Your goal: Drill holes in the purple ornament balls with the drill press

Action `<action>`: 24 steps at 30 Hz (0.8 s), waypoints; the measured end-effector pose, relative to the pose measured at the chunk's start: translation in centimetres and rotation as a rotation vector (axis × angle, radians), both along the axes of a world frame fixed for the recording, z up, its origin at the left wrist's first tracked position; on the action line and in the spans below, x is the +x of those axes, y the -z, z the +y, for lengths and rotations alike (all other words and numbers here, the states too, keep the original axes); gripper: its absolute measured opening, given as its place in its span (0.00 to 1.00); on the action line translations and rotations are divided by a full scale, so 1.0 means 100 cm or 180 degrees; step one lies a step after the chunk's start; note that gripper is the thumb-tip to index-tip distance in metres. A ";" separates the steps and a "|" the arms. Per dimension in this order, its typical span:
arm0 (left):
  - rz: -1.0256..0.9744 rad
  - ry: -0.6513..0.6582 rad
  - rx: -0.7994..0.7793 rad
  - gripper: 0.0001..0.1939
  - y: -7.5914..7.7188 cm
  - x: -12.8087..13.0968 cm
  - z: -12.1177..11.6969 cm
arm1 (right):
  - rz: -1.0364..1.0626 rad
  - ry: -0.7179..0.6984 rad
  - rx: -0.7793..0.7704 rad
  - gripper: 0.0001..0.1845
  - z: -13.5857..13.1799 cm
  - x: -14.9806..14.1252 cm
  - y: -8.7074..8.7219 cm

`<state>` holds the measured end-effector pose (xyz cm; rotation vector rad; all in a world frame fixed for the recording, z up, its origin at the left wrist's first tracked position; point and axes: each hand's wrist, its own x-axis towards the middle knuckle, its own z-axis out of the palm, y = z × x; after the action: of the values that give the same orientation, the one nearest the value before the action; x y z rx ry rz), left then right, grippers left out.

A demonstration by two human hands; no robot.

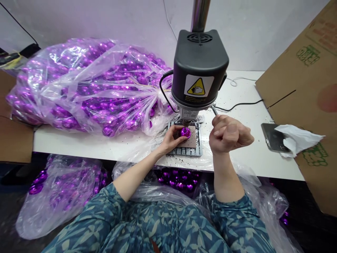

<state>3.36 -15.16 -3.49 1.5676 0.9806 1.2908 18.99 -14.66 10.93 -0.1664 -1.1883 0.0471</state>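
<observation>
My left hand grips a shiny purple faceted ball from its left side, thumb in front and fingers behind. The ball rests on a brown board that lies on the slotted metal base of a small drill press. Just above the ball is the drill's chuck; whether the bit touches the ball I cannot tell. Right of the machine, my right hand is closed around the press's feed lever, whose upper part shows above the fist.
A large clear bag of purple balls fills the table's left side. Another bag hangs below the edge, and more balls lie in plastic at my lap. Rightward are a phone, a tissue and a cardboard box. Dark shavings surround the base.
</observation>
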 end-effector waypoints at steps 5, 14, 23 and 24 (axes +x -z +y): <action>-0.0017 0.0028 -0.0038 0.30 0.000 0.000 0.001 | -0.0106 -0.0093 0.0149 0.26 -0.004 -0.002 0.000; 0.0140 -0.0409 0.0087 0.26 -0.005 0.000 -0.013 | 0.0332 -0.0356 -0.1458 0.30 0.006 -0.006 -0.070; -0.1205 0.0020 -0.1420 0.26 -0.023 -0.041 -0.055 | 0.0437 -0.0454 -0.1577 0.23 0.018 -0.006 -0.079; -0.1305 0.0111 -0.1595 0.25 -0.026 -0.045 -0.059 | 0.0414 -0.0460 -0.1570 0.23 0.017 -0.006 -0.079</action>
<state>-1.17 -21.01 -0.91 0.8917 0.9147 1.1649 18.37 -12.99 18.85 -0.5027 -1.0396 0.4733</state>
